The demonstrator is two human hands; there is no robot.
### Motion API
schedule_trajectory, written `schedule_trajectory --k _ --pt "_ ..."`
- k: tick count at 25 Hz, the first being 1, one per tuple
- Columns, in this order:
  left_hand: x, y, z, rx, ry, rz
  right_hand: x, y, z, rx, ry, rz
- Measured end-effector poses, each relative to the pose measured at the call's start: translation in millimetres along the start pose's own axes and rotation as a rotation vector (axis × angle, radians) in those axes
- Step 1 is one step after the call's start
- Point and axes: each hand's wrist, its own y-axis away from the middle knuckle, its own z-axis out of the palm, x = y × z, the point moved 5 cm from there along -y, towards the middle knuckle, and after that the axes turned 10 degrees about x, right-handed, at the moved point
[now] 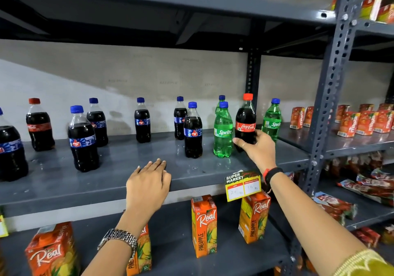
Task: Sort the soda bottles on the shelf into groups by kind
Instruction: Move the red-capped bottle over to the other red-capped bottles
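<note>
A red-capped, red-labelled plastic bottle of dark cola [245, 122] stood upright toward the right end of the grey metal shelf [119, 175], wedged between green plastic lemon-lime bottles with blue caps: one just to its left [223, 133], one to its right [271, 120], a third partly hidden farther back [220, 103]. The person's right hand [259, 148] was closed around the cola bottle's lower half, fingers wrapped across its front below the label, the arm reaching forward from the near right with a black-and-red band at the wrist. The left hand [148, 184] lay flat and empty, palm down, on the shelf's near edge, a metal watch [118, 238] on that wrist. The only other red-capped cola bottle [39, 124] stood far to the left, with blue-capped, blue-labelled dark cola bottles [193, 130] scattered between. Judged from the layout, the held bottle belonged beside that distant one; lifting it straight up before carrying it left would likely spare the green neighbours a knock, and a low grip risked the tall bottle tipping. Orange pineapple juice cartons [204, 225] lined the shelf below.
</note>
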Motion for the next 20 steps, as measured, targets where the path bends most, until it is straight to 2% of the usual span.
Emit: schedule_trajectory --k 3,7,14,20 --pt "-2 1 -1 -0.026 0.01 0.028 -31 25 -9 -0.037 -0.09 -0.072" --pt "-32 12 -20 -0.021 0.004 0.03 -70 62 14 -0.183 -0.209 -0.101" --pt "-151 49 -78 0.022 -0.183 -0.116 -137 138 117 -0.446 -0.373 -0.108" --pt "-247 66 -118 0.051 -0.226 -0.256 -187 214 202 -0.67 -0.471 -0.099"
